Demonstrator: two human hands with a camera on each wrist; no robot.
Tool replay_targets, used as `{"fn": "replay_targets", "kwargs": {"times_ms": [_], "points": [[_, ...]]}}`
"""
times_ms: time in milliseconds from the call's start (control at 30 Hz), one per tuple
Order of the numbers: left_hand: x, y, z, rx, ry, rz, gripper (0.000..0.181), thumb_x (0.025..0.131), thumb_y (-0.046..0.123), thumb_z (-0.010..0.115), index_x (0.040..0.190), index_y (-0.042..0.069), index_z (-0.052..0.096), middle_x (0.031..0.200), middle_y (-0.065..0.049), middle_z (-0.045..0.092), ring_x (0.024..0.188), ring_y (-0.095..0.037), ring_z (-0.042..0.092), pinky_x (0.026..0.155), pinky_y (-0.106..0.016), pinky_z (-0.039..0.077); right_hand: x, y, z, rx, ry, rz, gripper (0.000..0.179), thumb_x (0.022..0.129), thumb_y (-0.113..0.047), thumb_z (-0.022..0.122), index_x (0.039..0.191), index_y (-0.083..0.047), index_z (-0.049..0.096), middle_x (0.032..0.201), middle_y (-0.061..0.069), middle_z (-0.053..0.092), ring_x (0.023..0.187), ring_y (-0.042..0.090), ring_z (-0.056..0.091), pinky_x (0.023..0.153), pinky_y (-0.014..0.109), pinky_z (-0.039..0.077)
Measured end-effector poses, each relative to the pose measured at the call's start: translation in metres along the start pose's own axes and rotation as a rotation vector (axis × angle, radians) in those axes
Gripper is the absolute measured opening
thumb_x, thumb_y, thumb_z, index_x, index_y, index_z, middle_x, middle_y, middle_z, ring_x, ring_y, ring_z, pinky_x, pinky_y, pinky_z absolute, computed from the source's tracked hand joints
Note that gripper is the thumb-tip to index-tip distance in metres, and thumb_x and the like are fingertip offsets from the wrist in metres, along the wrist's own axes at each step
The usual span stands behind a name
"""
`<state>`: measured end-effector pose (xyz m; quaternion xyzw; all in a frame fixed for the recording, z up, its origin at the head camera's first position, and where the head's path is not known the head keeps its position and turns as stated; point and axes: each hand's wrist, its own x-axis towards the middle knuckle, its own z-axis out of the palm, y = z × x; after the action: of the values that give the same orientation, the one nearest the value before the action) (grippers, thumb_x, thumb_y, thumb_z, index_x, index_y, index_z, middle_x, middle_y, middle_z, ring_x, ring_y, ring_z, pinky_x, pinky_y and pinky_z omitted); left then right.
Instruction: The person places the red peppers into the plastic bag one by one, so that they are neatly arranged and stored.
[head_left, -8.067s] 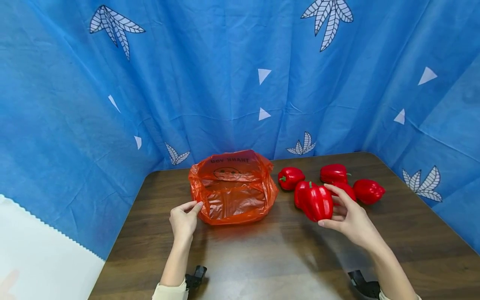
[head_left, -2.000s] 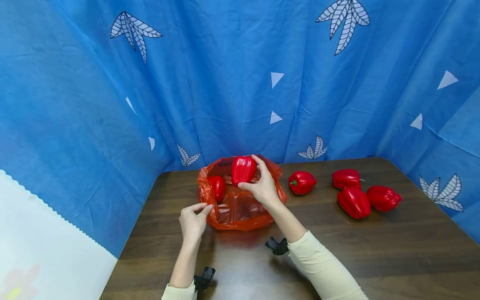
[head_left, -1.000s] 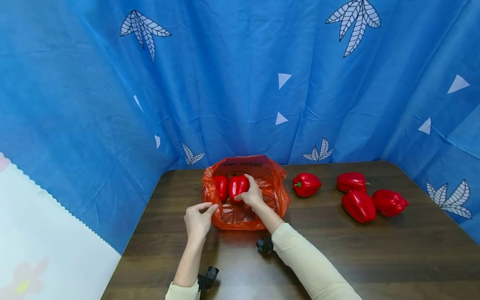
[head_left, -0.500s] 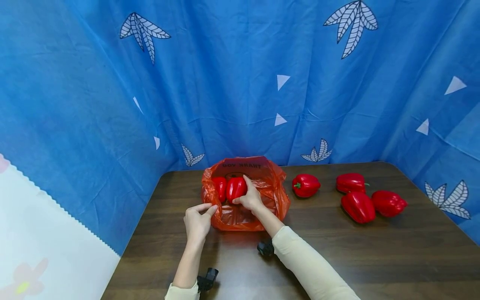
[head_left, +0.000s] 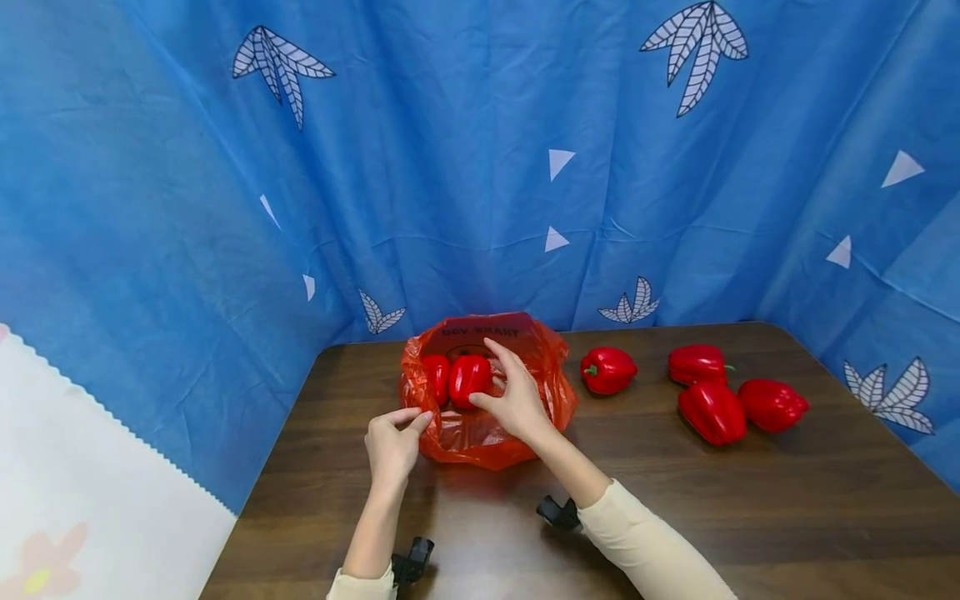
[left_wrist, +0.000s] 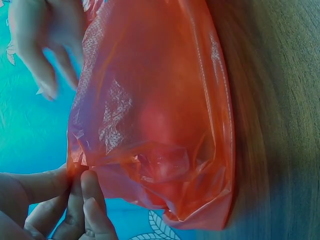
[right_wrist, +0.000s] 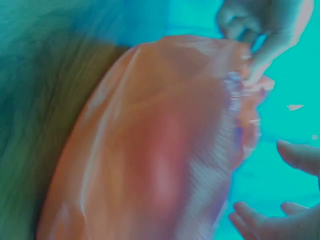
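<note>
In the head view a translucent red plastic bag [head_left: 480, 454] stands wide-mouthed on the wooden table, print showing on its back wall. My left hand [head_left: 393, 446] pinches the bag's front left rim between thumb and fingers, seen up close in the left wrist view. Two red bell peppers sit side by side at the left inside the bag: one bell pepper [head_left: 437, 377] against the left wall, another bell pepper [head_left: 468, 381] beside it. Over the mouth, just right of that second pepper, my right hand [head_left: 517, 396] has its thumb and fingers spread with nothing between them.
Right of the bag lies a single bell pepper [head_left: 608, 371]. Farther right, a bell pepper [head_left: 697, 365], another bell pepper [head_left: 712, 413] and a third bell pepper [head_left: 772, 405] lie grouped. A blue curtain [head_left: 465, 167] hangs behind the wooden table [head_left: 637, 483].
My right hand carried a bell pepper from the right into the bag, set it beside another pepper there, then let go and drew back slightly. My left hand keeps pinching the rim.
</note>
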<state>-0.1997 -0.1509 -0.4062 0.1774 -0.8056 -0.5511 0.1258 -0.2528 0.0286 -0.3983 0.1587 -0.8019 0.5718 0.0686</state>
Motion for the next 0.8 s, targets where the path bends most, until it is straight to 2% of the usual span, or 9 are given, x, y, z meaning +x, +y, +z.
{"fn": "replay_targets", "kwargs": {"times_ms": [67,133,267,433,533,800], "points": [[0.0,0.0,0.0,0.005,0.004,0.003,0.021,0.087,0.014,0.073,0.101,-0.001,0.076,0.116,-0.022,0.069,0.112,-0.034,0.058,0.092,-0.048,0.048,-0.013,-0.007,-0.013,0.029,0.008,-0.089,0.078,0.079,0.001,0.077,0.147,-0.014,0.042,0.148,0.014,0.045,0.131,0.034,0.049,0.101,0.046,0.046],[0.0,-0.001,-0.001,0.018,0.013,0.008,0.021,0.086,0.014,0.074,0.1,-0.001,0.076,0.115,-0.021,0.069,0.11,-0.033,0.059,0.09,-0.047,0.048,-0.024,-0.011,-0.028,0.06,0.022,-0.144,0.076,0.08,0.0,0.077,0.146,-0.013,0.043,0.147,0.013,0.045,0.132,0.032,0.048,0.1,0.044,0.046],[0.0,0.0,-0.002,0.03,0.014,0.009,0.021,0.086,0.015,0.074,0.1,0.0,0.076,0.114,-0.02,0.07,0.107,-0.032,0.06,0.086,-0.045,0.049,-0.039,-0.005,-0.06,0.112,0.095,-0.204,0.072,0.08,0.001,0.076,0.144,-0.009,0.045,0.147,0.015,0.046,0.132,0.031,0.049,0.099,0.035,0.047],[0.0,0.0,-0.001,0.03,0.002,0.014,0.021,0.087,0.014,0.074,0.101,-0.001,0.076,0.116,-0.021,0.069,0.112,-0.033,0.058,0.092,-0.048,0.048,-0.048,0.007,-0.101,0.132,0.238,-0.189,0.067,0.082,0.005,0.074,0.142,-0.004,0.046,0.143,0.016,0.049,0.126,0.013,0.054,0.095,0.02,0.047],[0.0,-0.001,0.0,0.031,-0.003,0.01,0.021,0.087,0.014,0.073,0.101,-0.001,0.076,0.116,-0.021,0.069,0.111,-0.033,0.058,0.09,-0.048,0.048,-0.053,0.015,-0.123,0.092,0.307,-0.15,0.067,0.082,0.004,0.073,0.143,-0.005,0.046,0.142,0.015,0.051,0.122,0.002,0.054,0.093,0.016,0.047],[0.001,0.0,0.002,0.032,-0.012,-0.004,0.021,0.088,0.014,0.073,0.102,-0.001,0.076,0.115,-0.021,0.069,0.105,-0.031,0.059,0.087,-0.045,0.05,-0.066,0.044,-0.177,-0.127,0.459,-0.044,0.069,0.082,0.0,0.075,0.144,-0.01,0.046,0.142,0.012,0.053,0.124,0.011,0.055,0.093,0.009,0.043]]}}
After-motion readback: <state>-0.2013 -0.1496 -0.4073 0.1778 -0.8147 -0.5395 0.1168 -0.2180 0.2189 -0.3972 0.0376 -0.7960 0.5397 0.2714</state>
